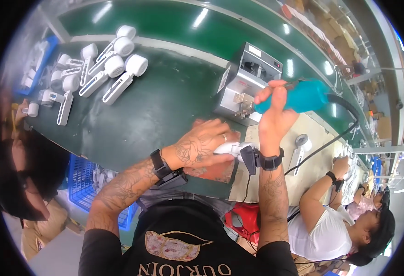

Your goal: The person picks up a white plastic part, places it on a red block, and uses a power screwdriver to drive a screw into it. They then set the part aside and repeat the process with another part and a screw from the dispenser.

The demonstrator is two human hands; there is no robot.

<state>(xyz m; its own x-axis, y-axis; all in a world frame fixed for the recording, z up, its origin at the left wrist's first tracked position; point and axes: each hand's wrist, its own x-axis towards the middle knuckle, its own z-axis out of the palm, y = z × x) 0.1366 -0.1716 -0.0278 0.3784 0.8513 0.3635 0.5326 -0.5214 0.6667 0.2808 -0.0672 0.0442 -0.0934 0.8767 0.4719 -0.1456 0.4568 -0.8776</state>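
Observation:
My right hand (278, 115) is closed around a teal electric screwdriver (308, 95), which lies nearly level with its black cord trailing off to the right. The front end of the screwdriver is at the metal outlet of a grey screw feeder (244, 80); whether the bit touches it I cannot tell. With fingers curled, my left hand (201, 145) grips a white plastic part (229, 149) over a worn reddish-brown pad (211, 173). Much of that part is hidden by the hand and by the black wrist device of my right arm.
Several white handheld-fan bodies (119, 87) lie at the table's left, beside a blue tray (45, 64). Another white piece (298, 154) rests on the beige board (275, 188) at right. A blue crate (82, 184) stands below the edge. People (324, 230) sit on both sides.

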